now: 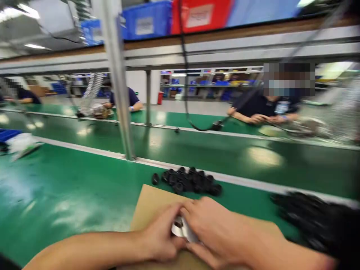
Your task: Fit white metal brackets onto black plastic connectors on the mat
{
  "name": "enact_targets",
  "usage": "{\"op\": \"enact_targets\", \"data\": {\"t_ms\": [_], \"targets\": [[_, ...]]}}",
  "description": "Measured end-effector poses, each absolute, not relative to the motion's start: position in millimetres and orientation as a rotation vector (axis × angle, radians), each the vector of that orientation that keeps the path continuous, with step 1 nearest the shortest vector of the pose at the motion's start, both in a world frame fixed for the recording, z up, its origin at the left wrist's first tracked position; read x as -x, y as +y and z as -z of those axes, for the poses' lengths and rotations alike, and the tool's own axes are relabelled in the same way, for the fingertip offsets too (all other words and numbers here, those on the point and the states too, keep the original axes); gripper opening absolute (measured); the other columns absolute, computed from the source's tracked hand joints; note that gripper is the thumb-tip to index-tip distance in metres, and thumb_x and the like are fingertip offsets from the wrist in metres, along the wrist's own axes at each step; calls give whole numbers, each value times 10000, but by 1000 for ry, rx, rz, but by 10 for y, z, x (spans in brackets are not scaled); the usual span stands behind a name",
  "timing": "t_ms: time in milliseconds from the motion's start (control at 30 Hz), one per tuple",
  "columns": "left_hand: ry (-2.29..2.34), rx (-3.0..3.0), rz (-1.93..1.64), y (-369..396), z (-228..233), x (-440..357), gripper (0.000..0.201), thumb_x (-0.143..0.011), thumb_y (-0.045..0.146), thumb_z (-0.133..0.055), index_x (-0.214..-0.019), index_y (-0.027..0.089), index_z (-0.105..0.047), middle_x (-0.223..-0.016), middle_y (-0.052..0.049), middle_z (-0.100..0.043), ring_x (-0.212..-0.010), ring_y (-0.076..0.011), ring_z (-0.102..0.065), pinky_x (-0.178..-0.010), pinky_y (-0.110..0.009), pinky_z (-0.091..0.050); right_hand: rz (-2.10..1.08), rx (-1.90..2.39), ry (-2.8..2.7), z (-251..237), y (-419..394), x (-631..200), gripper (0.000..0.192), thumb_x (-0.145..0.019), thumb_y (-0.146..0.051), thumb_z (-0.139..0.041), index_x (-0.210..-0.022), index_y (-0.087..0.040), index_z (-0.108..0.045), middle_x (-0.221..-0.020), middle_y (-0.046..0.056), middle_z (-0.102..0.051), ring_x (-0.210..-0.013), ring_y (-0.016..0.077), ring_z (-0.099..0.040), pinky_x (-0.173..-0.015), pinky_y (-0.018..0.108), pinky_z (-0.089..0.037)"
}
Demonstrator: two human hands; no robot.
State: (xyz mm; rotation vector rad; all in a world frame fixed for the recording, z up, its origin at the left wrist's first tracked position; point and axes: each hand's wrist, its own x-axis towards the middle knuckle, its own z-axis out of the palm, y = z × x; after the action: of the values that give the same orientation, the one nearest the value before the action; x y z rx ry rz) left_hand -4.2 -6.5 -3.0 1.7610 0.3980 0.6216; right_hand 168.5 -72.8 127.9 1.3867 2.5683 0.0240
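Part in hand: small silvery-white piece [181,227], blurred, kind could not be told; it sat between both hands, over the cardboard sheet [152,206] at the near edge of the green bench [70,195]
Left hand [161,234]: fingers curled and pinching the piece from the left; thumb pressed to its underside
Right hand [218,228]: fingers closed over the piece from the right, touching the left hand's fingertips
Step, as judged: fitting or seating work on the held piece, mid-way; both hands were committed to it
Next move, as judged: would call for one hand freed to reach the black caps; the grip kept steady meanwhile
Black caps [188,180]: loose cluster just beyond the cardboard, near the pale strip
Dark heap [312,219]: black, blurred, right of the cardboard; close to the right forearm, a likely snag
Steel post [118,82]: upright beyond the bench, left of the caps
Hanging cable [184,67]: dangled over the far conveyor
Co-workers: one seated person [267,107] opposite right, hands on the far bench; others far left
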Motion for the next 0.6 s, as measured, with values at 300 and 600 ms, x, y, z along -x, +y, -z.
{"op": "enact_targets", "data": {"t_ms": [300, 600], "targets": [[339, -1684, -513, -30, 22, 159, 635, -942, 276, -734, -1508, 208, -454, -1487, -142, -554, -1365, -329, -554, -1128, -434, -505, -216, -727, 2617, -1738, -596, -1902, 206, -1104, -195, -570, -1291, -193, -658, -1277, 77, -626, -907, 222, -651, -475, 364, -273], [454, -1729, -510, -113, -112, 122, 650, -941, 263, -738, -1519, 226, -442, -1397, -123, -620, -1300, -315, -606, -1132, -436, -515, -112, -522, 2654, -1579, -422, -1862, 268, -946, -305, -778, -1142, -124, -746, -1143, 120, -667, -902, 277, -671, -490, 415, -382]]}}
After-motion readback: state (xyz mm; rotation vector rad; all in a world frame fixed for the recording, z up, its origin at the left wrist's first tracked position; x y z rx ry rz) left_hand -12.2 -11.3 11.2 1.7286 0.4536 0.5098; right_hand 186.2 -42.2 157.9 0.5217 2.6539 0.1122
